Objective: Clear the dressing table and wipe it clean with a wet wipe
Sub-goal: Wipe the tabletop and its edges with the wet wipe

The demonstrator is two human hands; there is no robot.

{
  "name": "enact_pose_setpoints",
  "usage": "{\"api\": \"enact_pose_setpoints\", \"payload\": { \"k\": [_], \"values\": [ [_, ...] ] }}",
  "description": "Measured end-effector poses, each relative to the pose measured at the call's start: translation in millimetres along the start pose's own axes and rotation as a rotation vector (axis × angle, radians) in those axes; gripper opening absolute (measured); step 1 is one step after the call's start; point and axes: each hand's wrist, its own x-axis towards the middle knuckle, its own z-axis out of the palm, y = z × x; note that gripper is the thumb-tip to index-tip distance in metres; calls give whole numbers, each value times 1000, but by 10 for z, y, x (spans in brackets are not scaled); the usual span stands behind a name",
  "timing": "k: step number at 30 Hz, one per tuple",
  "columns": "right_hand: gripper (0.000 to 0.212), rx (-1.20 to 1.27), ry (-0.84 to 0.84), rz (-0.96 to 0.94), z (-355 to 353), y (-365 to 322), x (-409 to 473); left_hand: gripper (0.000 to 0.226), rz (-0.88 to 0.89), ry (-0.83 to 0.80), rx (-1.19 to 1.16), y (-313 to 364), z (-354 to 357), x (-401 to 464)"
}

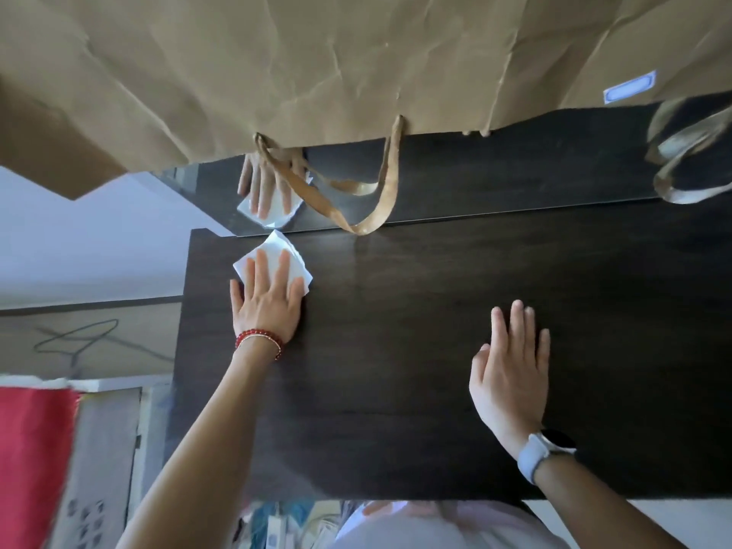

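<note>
A dark wooden dressing table top fills the middle of the head view. At its far left corner lies a white wet wipe, folded into a square. My left hand, with a red bead bracelet at the wrist, presses flat on the wipe with straight fingers. My right hand, with a pale watch at the wrist, rests flat on the bare table to the right, fingers straight and holding nothing.
A mirror stands along the table's back edge and reflects my left hand and the wipe. A large brown paper bag hangs over the mirror, its handles dangling to the table. A red cloth lies lower left.
</note>
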Motion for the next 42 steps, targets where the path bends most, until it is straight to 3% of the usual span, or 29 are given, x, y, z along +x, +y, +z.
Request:
{"api": "enact_pose_setpoints", "payload": {
  "k": [6, 12, 17, 20, 23, 26, 29, 32, 36, 40, 42],
  "values": [
    [56, 21, -79, -122, 143, -856, -291, 51, -49, -35, -17, -665, -147, 164],
    [55, 45, -110, -157, 274, -1565, -385, 51, 8, -21, -40, -1054, -271, 425],
    [52, 175, -91, -199, 338, -1998, -208, 51, 145, -14, 31, -1171, -248, 359],
    [51, 341, -94, -289, 321, -2257, -101, 56, 322, -44, 80, -1215, -164, 65],
    [47, 425, -102, -447, 308, -2528, -100, 63, 421, -34, -213, -1323, -101, -197],
    [43, 421, -107, -599, 321, -2686, -198, 50, 251, 144, -683, -1472, -118, -298],
    [39, 360, -116, -679, 382, -2809, -210, 48, 50, 254, -751, -1656, -111, -340],
    [43, 201, -189, -703, 488, -2966, -99, 49, -134, 160, -792, -1763, -79, -394],
    [50, 17, -300, -750, 456, -3028, -114, 38, -168, 51, -877, -1808, 26, -499],
    [15, 76, -214, -795, 282, -2981, -291, 31, -215, 65, -986, -1811, 32, -547],
    [23, 233, -402, -719, 119, -3016, -285, 31, -207, 67, -1018, -1814, 25, -548]
  ]
}}
